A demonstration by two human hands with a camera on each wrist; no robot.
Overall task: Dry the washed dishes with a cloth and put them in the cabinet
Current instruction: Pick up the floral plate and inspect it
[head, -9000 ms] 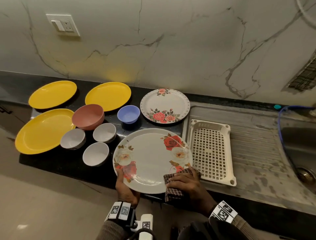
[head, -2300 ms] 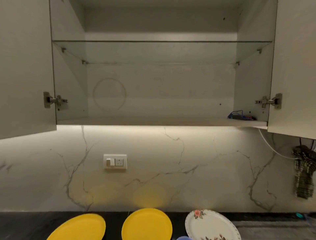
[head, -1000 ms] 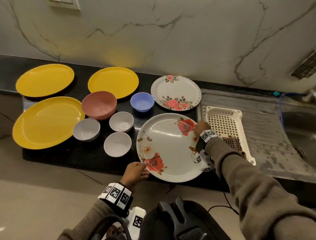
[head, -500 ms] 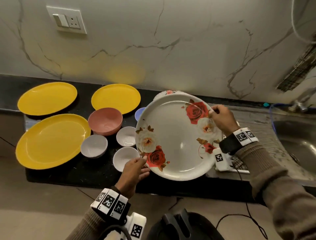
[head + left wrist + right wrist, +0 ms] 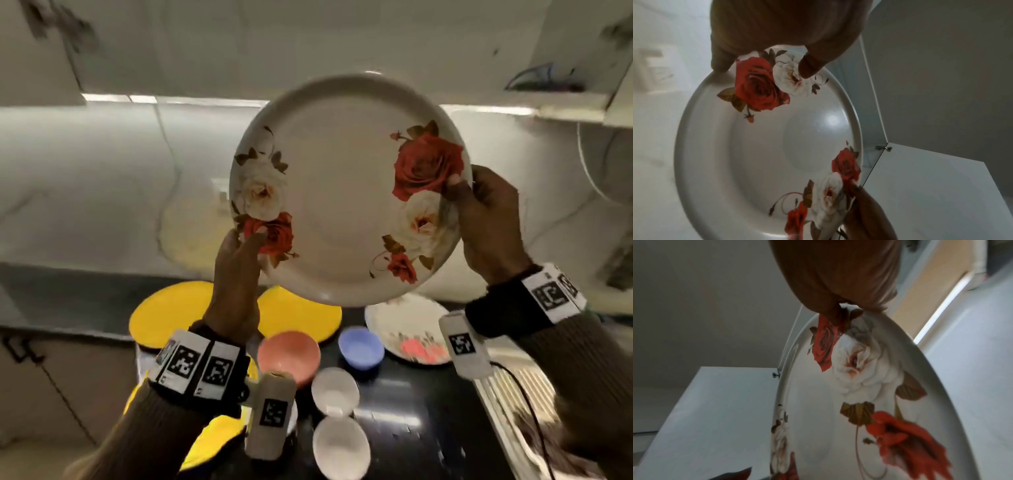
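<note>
A large white plate printed with red and white roses (image 5: pixel 346 192) was held up in the air by both hands, its face tilted toward the camera, well above the black counter (image 5: pixel 411 404). The left hand (image 5: pixel 236 274) was seen at the lower left rim, thumb pressed on the printed face and fingers behind the edge. The right hand (image 5: pixel 486 219) was pinching the right rim, thumb on the face over a rose and fingers curled behind.

The plate's top edge overlapped the lit underside of an open wall cabinet (image 5: pixel 565 99), whose lower shelf appeared bare apart from a small tangle of wires at the right end.

Below, on the counter, yellow plates (image 5: pixel 171 308), a smaller floral plate (image 5: pixel 407 325), a pink bowl (image 5: pixel 289 353), a blue bowl (image 5: pixel 361 346) and white bowls (image 5: pixel 340 445) were set close together. The plate's upper rim was clear of both hands.
</note>
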